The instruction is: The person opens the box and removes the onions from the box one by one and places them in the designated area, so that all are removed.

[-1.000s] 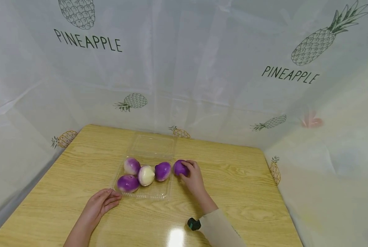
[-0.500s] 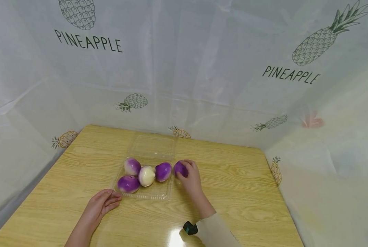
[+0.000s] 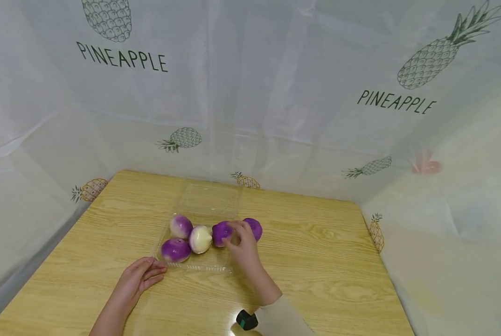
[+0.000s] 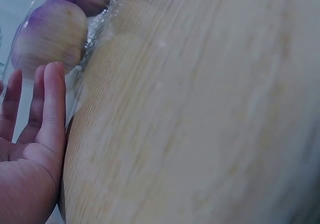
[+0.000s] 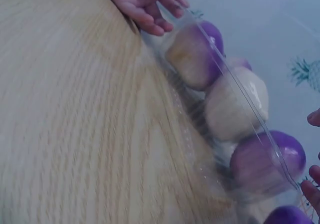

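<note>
A: What is met first from the tabletop's (image 3: 338, 270) near edge?

B: The left hand (image 3: 139, 277). Its fingers are held fairly straight by the near-left corner of the clear box (image 3: 198, 268); no grip is shown.

A: And inside the box?

B: Four turnips are held: a near-left turnip (image 3: 176, 250), a white turnip (image 3: 200, 239) in the middle, a purple turnip (image 3: 219, 234) at the right and a far-left turnip (image 3: 181, 227).

A: What has just changed?

B: The loose turnip (image 3: 254, 228) has been let go of by the right hand (image 3: 245, 252) and is left on the tabletop, just outside the box's right edge. The fingers are now brought to the purple turnip; whether it is gripped cannot be told.

A: Meaning what for the work?

B: Attention seems to be shifted into the box. With the lid (image 3: 210, 198) laid back toward the tabletop's far edge, access from above is probably unhindered.
</note>
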`<state>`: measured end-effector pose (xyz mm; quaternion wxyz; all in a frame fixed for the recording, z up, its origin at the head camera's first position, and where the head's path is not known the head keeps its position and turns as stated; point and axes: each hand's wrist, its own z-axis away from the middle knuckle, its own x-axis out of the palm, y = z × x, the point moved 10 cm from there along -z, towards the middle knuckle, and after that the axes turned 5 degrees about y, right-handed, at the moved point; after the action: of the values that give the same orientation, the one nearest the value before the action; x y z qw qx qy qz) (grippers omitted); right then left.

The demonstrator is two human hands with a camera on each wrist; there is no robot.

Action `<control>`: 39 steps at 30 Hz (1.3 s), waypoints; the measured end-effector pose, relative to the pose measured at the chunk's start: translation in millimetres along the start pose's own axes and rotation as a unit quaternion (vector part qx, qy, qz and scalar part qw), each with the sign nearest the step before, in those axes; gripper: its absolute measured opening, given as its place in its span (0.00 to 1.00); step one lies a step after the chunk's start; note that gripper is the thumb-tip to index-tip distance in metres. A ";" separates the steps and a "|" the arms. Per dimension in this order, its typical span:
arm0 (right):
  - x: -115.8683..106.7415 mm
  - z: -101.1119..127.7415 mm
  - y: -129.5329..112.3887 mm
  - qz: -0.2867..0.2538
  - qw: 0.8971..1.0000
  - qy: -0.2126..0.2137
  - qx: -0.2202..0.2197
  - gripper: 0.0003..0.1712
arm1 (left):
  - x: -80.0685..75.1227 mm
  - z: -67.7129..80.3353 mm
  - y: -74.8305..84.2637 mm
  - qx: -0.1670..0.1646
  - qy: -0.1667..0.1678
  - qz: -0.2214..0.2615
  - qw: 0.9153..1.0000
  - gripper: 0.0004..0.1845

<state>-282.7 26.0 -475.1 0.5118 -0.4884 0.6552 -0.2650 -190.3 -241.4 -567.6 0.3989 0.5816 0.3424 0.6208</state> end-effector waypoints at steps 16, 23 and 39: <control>32.8 -7.3 -20.0 0.127 0.989 -0.031 -0.067 0.24 | 1.4 -0.1 0.3 0.012 -0.012 0.012 1.000 0.15; 50.6 -10.0 -19.3 0.259 0.960 -0.087 -0.067 0.33 | 0.1 -0.9 -2.1 0.009 -0.003 0.012 1.000 0.15; 65.8 -18.1 -23.9 0.361 0.923 -0.112 -0.074 0.39 | -0.6 -1.2 -0.3 0.006 0.000 0.008 1.000 0.15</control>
<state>-290.6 -45.8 -475.9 0.6055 -0.2817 0.7431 0.0432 -191.5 -241.8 -568.2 0.3906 0.5868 0.3412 0.6219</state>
